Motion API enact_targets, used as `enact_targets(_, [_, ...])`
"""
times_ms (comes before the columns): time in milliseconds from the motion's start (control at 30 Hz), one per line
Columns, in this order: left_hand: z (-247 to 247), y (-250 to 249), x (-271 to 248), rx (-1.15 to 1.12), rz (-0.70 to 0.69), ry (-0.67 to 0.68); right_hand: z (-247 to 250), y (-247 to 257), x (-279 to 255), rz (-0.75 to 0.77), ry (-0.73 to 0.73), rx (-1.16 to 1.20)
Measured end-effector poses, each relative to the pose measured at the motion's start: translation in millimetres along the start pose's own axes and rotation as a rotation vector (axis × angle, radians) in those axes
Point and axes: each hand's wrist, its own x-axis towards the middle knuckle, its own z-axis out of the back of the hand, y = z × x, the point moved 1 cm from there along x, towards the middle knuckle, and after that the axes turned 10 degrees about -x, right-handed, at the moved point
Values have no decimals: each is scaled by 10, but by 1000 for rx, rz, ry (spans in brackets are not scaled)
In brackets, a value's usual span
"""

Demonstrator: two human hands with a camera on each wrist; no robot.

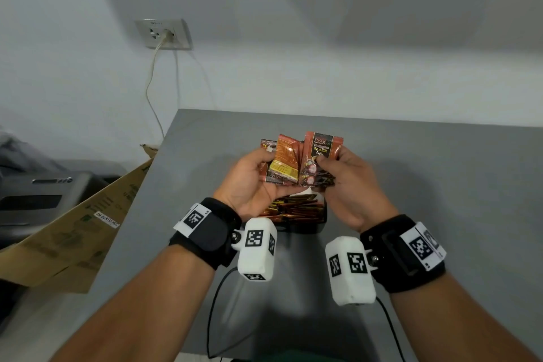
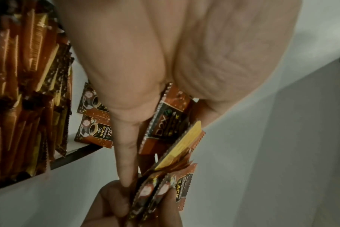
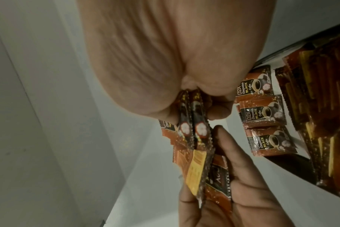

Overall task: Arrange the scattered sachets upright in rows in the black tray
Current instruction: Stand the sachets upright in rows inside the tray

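Observation:
Over the grey table (image 1: 440,185) I hold a fan of small orange-brown coffee sachets (image 1: 283,161) in both hands. My left hand (image 1: 264,161) cups one bunch from below, thumb on top; its sachets (image 2: 165,122) lie against the palm. With thumb and fingers my right hand (image 1: 329,161) pinches the sachets (image 1: 320,153) on the right, seen edge-on (image 3: 190,122). Just below sits the black tray (image 1: 305,228), partly hidden by the hands. It holds upright rows of sachets (image 1: 293,209) (image 2: 19,92), and a few flat ones (image 3: 262,113) (image 2: 95,132) at one end.
A folded cardboard sheet (image 1: 73,229) leans off the table's left edge beside a grey machine (image 1: 35,197). A wall socket (image 1: 163,35) with a hanging cord is behind. Black cables (image 1: 211,317) trail on the near table. Bare tabletop stretches to the right.

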Motion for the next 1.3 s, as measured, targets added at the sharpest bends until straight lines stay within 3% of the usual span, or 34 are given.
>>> enact_targets(200, [12, 24, 48, 35, -53, 11, -25, -12, 27, 12, -44, -102])
enact_targets(300, [55, 17, 100, 76, -144, -94, 41, 79, 7, 31, -78, 100])
enact_targets(400, [113, 27, 142, 182, -285, -213, 100, 178, -35, 0, 7, 292])
enact_targets(567, [8, 81, 167, 326, -387, -237, -20, 100, -10, -93, 34, 9])
enact_targets(767, [-2, -14, 87, 178, -260, -203, 36, 45, 52, -83, -58, 10])
enact_targets(967, [55, -107, 20, 548, -196, -158, 169, 196, 30, 34, 60, -34])
enact_targets(1033, [54, -124, 20, 563, -187, -129, 126, 192, 20, 16, 128, -80])
enact_targets(1167, [-16, -94, 48, 331, -210, -116, -1, 79, -25, -61, 140, -62])
enact_targets(1300, [-83, 7, 59, 62, -148, -110, -101, -3, -38, -76, 89, 18])
